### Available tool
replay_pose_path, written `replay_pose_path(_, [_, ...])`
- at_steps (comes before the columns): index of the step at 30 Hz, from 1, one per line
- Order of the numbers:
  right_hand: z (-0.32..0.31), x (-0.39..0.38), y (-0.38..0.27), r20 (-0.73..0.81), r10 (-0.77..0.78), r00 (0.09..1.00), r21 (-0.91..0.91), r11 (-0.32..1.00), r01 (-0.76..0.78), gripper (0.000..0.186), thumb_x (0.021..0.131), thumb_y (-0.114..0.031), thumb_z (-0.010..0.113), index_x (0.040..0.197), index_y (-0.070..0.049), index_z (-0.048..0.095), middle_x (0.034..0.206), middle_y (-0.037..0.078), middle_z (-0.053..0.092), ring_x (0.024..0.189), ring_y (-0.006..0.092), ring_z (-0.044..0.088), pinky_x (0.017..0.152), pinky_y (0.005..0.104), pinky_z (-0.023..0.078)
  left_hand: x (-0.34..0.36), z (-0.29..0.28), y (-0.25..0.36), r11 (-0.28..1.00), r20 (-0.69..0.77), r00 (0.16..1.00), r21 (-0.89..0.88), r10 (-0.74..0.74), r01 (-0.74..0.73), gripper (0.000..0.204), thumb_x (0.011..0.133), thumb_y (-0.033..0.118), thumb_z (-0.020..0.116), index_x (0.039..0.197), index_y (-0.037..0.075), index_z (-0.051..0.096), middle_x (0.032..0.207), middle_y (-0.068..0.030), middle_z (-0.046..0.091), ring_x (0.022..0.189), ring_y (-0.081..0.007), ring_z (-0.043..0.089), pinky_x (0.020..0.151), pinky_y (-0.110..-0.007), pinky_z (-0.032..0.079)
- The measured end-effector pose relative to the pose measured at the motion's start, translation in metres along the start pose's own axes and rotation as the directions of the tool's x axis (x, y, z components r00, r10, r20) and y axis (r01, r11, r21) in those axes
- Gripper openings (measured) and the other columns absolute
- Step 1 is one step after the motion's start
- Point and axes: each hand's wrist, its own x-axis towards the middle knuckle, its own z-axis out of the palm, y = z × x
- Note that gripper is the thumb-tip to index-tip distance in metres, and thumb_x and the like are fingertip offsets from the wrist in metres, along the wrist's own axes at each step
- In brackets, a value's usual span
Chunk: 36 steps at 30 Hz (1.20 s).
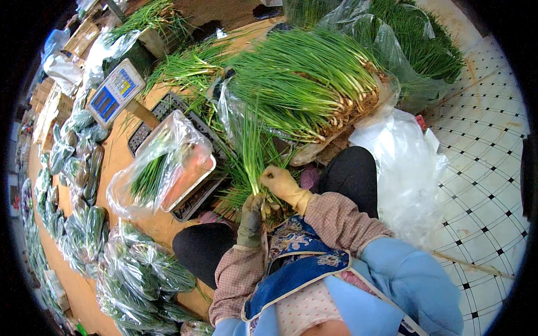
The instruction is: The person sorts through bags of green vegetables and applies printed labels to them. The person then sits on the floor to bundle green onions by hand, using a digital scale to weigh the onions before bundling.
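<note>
My left hand [251, 218], in a dirty grey-green glove, grips the white base of an upright bunch of green onions [251, 151]. My right hand [280, 186], in a pale yellow glove, is closed with finger and thumb at the same stalks, just above and right of the left. Behind them a thick heap of green onions [302, 84] lies with roots toward the right. To the left a scale with a raised display [116, 93] bears a tray [188, 185] with a clear bag of green onions [147, 179] on it. Loose leaves lie under my hands.
Bagged bundles [134, 269] line the wooden board [117, 145] at left. More loose onions [179, 67] and cartons [78, 39] lie farther back. A pile of clear plastic bags [398, 173] sits right of my knee on tiled flooring [482, 185], below more greens [414, 50].
</note>
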Motion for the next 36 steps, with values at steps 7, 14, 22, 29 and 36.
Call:
replay_pose_path(7, [-0.076,0.07,0.027,0.189,0.023,0.982,-0.623,0.776,0.102,0.036,0.07,-0.036,0.062,0.082,-0.002,0.057,0.077,0.018,0.058,0.072,0.0333,0.055,0.064,0.0426,0.043,0.015,0.008,0.007,0.89,0.146,0.961,-0.43,0.233,-0.151,0.032,0.09,0.018,0.042,0.108,-0.007,0.047,0.044,0.0,0.047,0.071,-0.0197,0.062,0.05,-0.023,0.048])
replay_pose_path(14, [-0.197,0.127,0.061,-0.219,-0.236,0.947,-0.963,0.21,-0.17,0.043,0.059,-0.024,0.071,0.094,-0.006,0.054,0.111,0.011,0.047,0.112,0.0325,0.034,0.09,0.048,0.03,0.037,0.007,0.001,0.921,0.119,0.988,-0.366,-0.095,0.133,0.022,0.086,0.01,0.047,0.103,-0.003,0.051,0.075,-0.0149,0.06,0.06,-0.0144,0.058,0.041,-0.017,0.039])
replay_pose_path(22, [-0.163,0.133,0.026,-0.303,-0.153,0.941,-0.573,0.818,-0.052,0.032,0.066,-0.02,0.064,0.091,-0.002,0.056,0.091,0.018,0.055,0.086,0.034,0.052,0.077,0.0413,0.042,0.051,0.003,-0.009,0.941,0.048,0.987,-0.301,-0.15,0.158,0.02,0.085,0.01,0.049,0.1,-0.002,0.053,0.075,-0.0114,0.061,0.057,-0.014,0.057,0.046,-0.021,0.046])
replay_pose_path(29, [-0.132,0.118,0.061,0.161,0.511,0.844,0.643,0.594,-0.482,0.027,0.081,-0.023,0.051,0.093,0.001,0.054,0.082,0.012,0.061,0.071,0.022,0.061,0.057,0.0345,0.052,0.048,0.013,-0.007,0.917,0.167,0.983,-0.374,-0.077,0.135,0.025,0.083,0.008,0.05,0.105,-0.003,0.051,0.082,-0.0134,0.061,0.061,-0.016,0.059,0.049,-0.022,0.047])
replay_pose_path(36, [-0.07,0.061,0.038,0.476,0.133,0.869,0.844,0.21,-0.494,0.03,0.089,-0.02,0.035,0.104,0.001,0.05,0.093,0.014,0.059,0.08,0.0238,0.061,0.066,0.035,0.052,0.055,0.01,0.008,0.972,0.043,0.998,-0.232,-0.034,0.043,0.043,0.084,0.01,0.049,0.124,0.0,0.035,0.115,-0.0132,0.049,0.066,-0.0112,0.056,0.055,-0.022,0.048])
